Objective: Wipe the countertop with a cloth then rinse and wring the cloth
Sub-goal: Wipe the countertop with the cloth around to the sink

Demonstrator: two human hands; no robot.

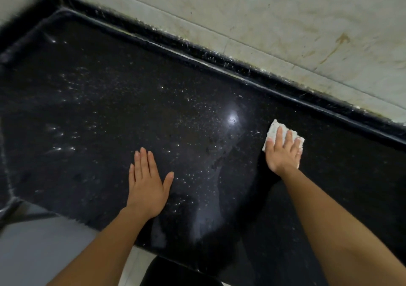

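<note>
From my remote seat I see the right hand (283, 151) pressed flat, fingers spread, on a small folded white cloth (277, 131), pinning it to the glossy black speckled stone countertop (109, 109) rather than clenching it; the cloth lies toward the right, near the raised black back edge (219, 62). The left hand (147, 184) rests open and empty, palm down with fingers together, on the counter near its front edge, well apart from the cloth. A bright light reflection (232, 118) glints on the wet-looking surface between the hands. Stained pale wall tiles (285, 21) rise behind the counter.
</note>
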